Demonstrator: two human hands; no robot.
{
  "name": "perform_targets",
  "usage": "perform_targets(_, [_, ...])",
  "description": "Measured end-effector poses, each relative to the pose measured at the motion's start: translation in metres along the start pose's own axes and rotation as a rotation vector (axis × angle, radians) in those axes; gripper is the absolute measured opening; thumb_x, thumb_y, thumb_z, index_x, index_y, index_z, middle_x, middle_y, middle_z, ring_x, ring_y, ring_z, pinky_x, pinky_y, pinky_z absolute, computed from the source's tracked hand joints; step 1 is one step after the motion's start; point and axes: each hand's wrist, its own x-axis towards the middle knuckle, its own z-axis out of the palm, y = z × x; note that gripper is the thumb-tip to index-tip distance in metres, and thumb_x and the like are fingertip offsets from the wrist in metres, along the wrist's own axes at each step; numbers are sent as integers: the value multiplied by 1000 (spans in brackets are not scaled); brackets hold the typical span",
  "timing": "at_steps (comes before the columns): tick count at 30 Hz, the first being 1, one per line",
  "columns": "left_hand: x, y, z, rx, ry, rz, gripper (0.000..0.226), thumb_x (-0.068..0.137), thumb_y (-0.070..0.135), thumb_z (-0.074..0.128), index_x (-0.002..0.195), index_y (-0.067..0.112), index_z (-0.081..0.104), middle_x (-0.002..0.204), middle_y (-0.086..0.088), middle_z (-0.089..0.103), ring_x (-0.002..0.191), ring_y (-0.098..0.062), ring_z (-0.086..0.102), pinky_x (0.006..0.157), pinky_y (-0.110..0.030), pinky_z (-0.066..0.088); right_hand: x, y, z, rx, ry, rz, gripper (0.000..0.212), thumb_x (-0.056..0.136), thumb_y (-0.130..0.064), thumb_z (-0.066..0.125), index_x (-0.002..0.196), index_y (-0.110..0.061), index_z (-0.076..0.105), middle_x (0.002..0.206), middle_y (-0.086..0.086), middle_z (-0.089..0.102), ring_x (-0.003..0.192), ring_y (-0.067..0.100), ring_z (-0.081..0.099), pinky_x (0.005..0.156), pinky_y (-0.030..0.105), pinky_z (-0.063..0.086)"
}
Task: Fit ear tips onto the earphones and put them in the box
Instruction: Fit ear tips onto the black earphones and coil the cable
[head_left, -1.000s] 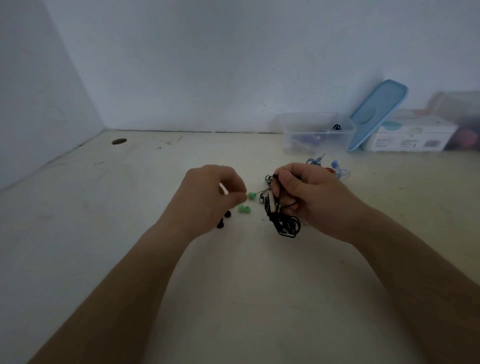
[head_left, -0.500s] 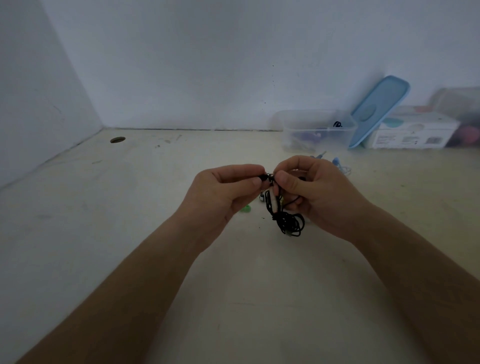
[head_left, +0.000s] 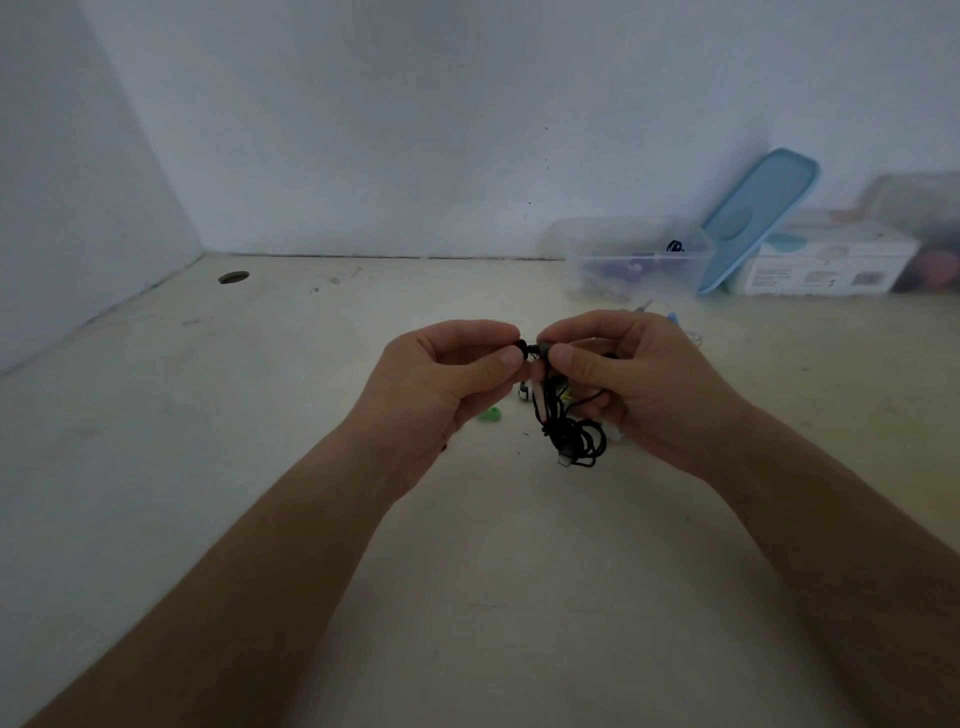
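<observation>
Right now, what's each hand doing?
Left hand: pinching a small black ear tip.
Right hand: gripping the black earphones, cable dangling.

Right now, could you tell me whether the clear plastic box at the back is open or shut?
Open: the clear box has no cover; its blue lid leans beside it.

Above the table (head_left: 234, 467), the left hand (head_left: 447, 379) pinches a black ear tip (head_left: 521, 345) just beside the earbud (head_left: 544, 349) pinched by the right hand (head_left: 639, 384). The coiled cable (head_left: 574, 439) dangles below. A green ear tip (head_left: 490, 414) lies near; the clear box (head_left: 634, 262) stands far right.
</observation>
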Motion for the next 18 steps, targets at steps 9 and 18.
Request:
perform_targets(9, [1,-1,0,53,-26,42,32,61,8,74,93,6,72,89,-10,76,85,-18,72,76,-20,57,0,1,-1,-63,-4,-41,14,80,-10,68,93,-8,71,81,13,74,52,10,53,51,20,47])
perform_targets(18, [1,0,-2,89,-47,51,20,82,-6,64,95,6,74,92,-13,76,88,-21,74,76,-20,57,0,2,-4,-191,31,-67,10,89,-5,67,94,-12,73,88,15,76,59,15,59,55,23,51])
